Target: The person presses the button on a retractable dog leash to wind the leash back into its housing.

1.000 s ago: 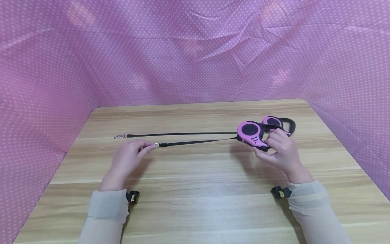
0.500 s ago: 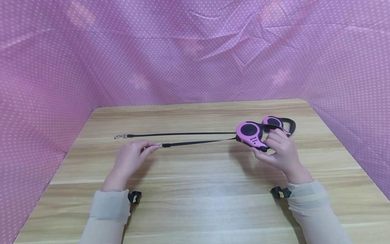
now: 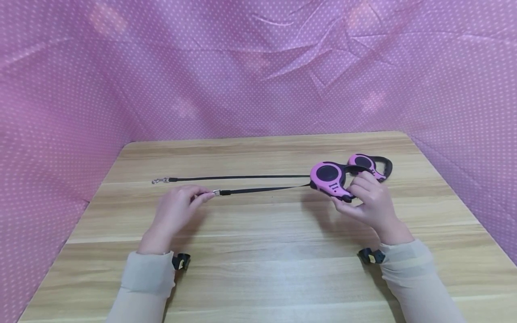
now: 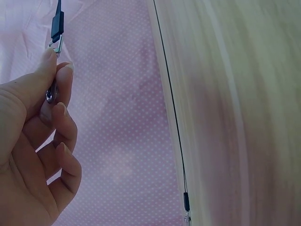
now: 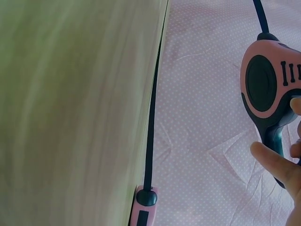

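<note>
My left hand (image 3: 174, 208) pinches the metal clip (image 4: 51, 93) of a retractable dog leash between thumb and forefinger, the other fingers loosely bent. From that clip a black strap (image 3: 262, 189) runs fairly straight to the leash's pink and black casing (image 3: 326, 173), which is raised above the table and casts a shadow. My right hand (image 3: 372, 202) grips the casing's black handle, fingers through the loop and thumb underneath. In the right wrist view, the casing (image 5: 261, 84) shows its round dark disc, and part of the hand is cut off by the frame edge.
Behind, a second pink retractable leash (image 3: 361, 160) lies on the wooden table (image 3: 258, 269). Its strap (image 3: 238, 177) is drawn out leftward, ending in a metal clip (image 3: 160, 181). Pink dotted cloth (image 3: 250, 89) hangs around the table's back and sides.
My left hand has moved slightly right with the clip, and the held casing has shifted a little left and tilted. The strap between them is shorter. The second leash stays put.
</note>
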The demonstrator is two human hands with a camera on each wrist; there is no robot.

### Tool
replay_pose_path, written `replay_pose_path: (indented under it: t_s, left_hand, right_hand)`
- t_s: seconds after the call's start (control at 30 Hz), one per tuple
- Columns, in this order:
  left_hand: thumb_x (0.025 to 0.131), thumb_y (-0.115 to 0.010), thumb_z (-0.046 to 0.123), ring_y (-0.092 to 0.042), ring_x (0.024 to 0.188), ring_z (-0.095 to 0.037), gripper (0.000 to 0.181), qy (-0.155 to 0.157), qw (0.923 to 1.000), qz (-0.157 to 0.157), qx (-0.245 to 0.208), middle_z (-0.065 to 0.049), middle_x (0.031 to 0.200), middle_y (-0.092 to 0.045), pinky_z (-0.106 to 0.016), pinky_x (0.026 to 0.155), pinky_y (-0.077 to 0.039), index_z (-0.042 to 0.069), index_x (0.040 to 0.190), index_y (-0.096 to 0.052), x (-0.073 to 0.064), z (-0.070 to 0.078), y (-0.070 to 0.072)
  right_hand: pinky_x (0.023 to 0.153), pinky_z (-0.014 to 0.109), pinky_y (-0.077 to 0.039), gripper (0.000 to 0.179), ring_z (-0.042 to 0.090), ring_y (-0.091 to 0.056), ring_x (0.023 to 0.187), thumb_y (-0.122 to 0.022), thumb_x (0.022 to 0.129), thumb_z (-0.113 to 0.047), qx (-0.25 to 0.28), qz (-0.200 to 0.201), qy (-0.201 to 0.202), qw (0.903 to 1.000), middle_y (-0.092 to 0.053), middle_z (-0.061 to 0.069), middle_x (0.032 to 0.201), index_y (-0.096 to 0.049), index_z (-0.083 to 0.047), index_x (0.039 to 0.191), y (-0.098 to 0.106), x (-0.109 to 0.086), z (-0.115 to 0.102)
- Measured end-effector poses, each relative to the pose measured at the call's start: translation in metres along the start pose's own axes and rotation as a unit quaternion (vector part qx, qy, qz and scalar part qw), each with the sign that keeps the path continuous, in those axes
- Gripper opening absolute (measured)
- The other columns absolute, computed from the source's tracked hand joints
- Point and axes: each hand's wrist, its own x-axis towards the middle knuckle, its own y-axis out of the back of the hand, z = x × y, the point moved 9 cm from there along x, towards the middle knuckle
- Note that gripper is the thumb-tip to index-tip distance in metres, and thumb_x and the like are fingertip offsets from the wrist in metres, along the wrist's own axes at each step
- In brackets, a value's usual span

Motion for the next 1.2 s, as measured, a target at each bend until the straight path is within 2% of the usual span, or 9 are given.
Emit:
replay_pose_path:
  t_s: [0.3, 0.67, 0.87, 1.2]
  left_hand:
    - [0.096, -0.064, 0.036, -0.067, 0.076, -0.017, 0.023, -0.001, 1.0, -0.004, -0.001, -0.001, 0.096, -0.077, -0.038, 0.069, -0.053, 0.018, 0.104, -0.076, 0.0, 0.007, -0.001]
    - [0.097, -0.062, 0.039, -0.068, 0.079, -0.017, 0.024, 0.004, 0.9999, -0.015, 0.003, 0.001, 0.1, -0.077, -0.038, 0.07, -0.053, 0.021, 0.104, -0.076, 0.0, 0.012, -0.003]
    - [0.096, -0.063, 0.038, -0.062, 0.071, -0.014, 0.023, 0.0, 0.9998, -0.018, 0.009, 0.001, 0.098, -0.077, -0.034, 0.066, -0.05, 0.021, 0.104, -0.076, 0.0, 0.015, -0.004]
    - [0.096, -0.064, 0.037, -0.071, 0.085, -0.02, 0.022, -0.026, 0.9996, -0.009, 0.011, 0.0, 0.104, -0.077, -0.04, 0.073, -0.056, 0.021, 0.104, -0.076, 0.0, 0.023, -0.007]
  right_hand:
    - [0.059, 0.03, -0.035, 0.05, 0.02, -0.044, 0.063, -0.062, 0.09, -0.043, 0.009, 0.005, 0.012, 0.9999, -0.05, 0.0, 0.059, -0.049, -0.008, 0.056, 0.0, 0.003, -0.005]
    - [0.06, 0.029, -0.034, 0.049, 0.02, -0.043, 0.063, -0.062, 0.089, -0.042, 0.013, 0.009, 0.021, 0.9997, -0.049, 0.0, 0.058, -0.047, -0.009, 0.056, 0.0, 0.005, -0.009]
    - [0.06, 0.029, -0.033, 0.048, 0.02, -0.041, 0.062, -0.063, 0.088, -0.039, 0.02, 0.012, 0.029, 0.9993, -0.047, -0.001, 0.057, -0.044, -0.01, 0.055, 0.0, 0.005, -0.013]
    - [0.061, 0.03, -0.035, 0.045, 0.021, -0.042, 0.062, -0.063, 0.087, -0.037, 0.022, 0.016, 0.035, 0.999, -0.048, 0.0, 0.058, -0.045, -0.009, 0.056, -0.001, 0.006, -0.016]
